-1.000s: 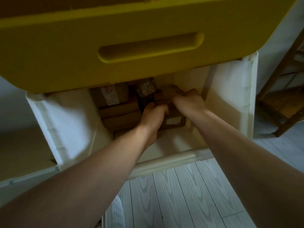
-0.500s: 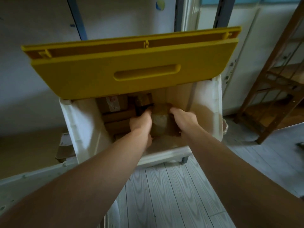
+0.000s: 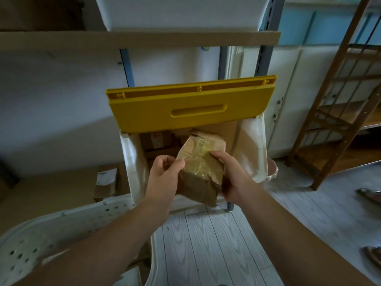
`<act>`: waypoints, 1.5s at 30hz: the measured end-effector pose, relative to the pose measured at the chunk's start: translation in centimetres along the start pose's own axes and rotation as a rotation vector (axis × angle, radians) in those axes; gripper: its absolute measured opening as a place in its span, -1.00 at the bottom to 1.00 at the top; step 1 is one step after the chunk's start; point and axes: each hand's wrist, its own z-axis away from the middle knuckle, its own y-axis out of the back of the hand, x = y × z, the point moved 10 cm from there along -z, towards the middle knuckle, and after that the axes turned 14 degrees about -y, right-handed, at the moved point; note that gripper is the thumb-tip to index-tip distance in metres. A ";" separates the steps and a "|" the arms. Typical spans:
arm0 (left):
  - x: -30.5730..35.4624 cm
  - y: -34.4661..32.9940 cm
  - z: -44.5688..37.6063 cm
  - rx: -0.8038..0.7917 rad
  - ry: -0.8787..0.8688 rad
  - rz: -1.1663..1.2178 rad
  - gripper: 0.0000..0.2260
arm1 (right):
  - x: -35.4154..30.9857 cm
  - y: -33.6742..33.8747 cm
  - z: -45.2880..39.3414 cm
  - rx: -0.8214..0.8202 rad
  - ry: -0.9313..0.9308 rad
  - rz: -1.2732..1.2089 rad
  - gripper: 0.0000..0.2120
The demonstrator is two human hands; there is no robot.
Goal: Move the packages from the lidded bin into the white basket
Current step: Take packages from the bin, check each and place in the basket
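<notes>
Lower left: white basket, perforated wall close to the body, a scrap of brown cardboard showing inside near its right edge. Behind it, on the floor against the wall, a cardboard box with a white label. Centre: bin, white-walled, yellow lid propped open behind it, more packages lying inside to the left. Held in front of the bin, clear of its rim — a brown package, taped over with shiny film, paper torn at the lower corner. Left hand curled on its left edge, thumb and fingers pinching the wrap; right hand cupped round the right side and underneath, fingers over the top face. A second ago both hands deep inside the bin on this parcel; now raised out and drawn toward the body, with far more of the room in sight. Lift out of the bin done, then — carry leftward and down to the basket probably next, with several packages left to fetch. Far right: wooden shelf, standing well apart from the bin.
</notes>
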 end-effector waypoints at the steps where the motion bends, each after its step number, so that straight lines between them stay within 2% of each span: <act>1: 0.6 0.6 0.8 -0.037 -0.032 -0.018 -0.84 | 0.5 -0.4 0.5 -0.025 0.004 -0.018 -0.21; 4: 2.3 2.5 2.8 -0.143 -0.098 -0.064 -0.81 | 1.4 -2.3 2.3 -0.101 0.055 -0.007 -0.20; 8: 2.7 4.5 5.2 -0.336 0.008 -0.042 -0.58 | 2.5 -4.9 4.7 -0.204 0.127 0.090 -0.20; 10: 2.6 5.8 6.0 -0.371 0.042 -0.013 -0.48 | 3.2 -6.2 5.8 -0.251 0.149 0.120 -0.16; 14: 3.7 9.2 6.0 -0.252 -0.039 0.046 -0.45 | 4.2 -9.0 8.2 -0.319 0.242 0.146 -0.45; 19: 5.7 13.1 6.1 -0.138 -0.179 0.065 -0.48 | 5.6 -13.1 9.0 -0.358 0.256 0.149 -0.37; 24: 7.0 17.3 6.0 -0.025 -0.237 0.094 -0.49 | 6.8 -18.1 8.6 -0.466 0.220 0.164 -0.31; 35: 6.9 24.1 3.7 0.199 -0.222 0.157 -0.74 | 8.4 -26.2 5.9 -0.603 0.156 0.171 -0.40; 45: 7.0 27.0 1.7 0.265 -0.228 0.161 -0.61 | 7.7 -30.1 3.9 -0.626 0.151 0.222 -0.32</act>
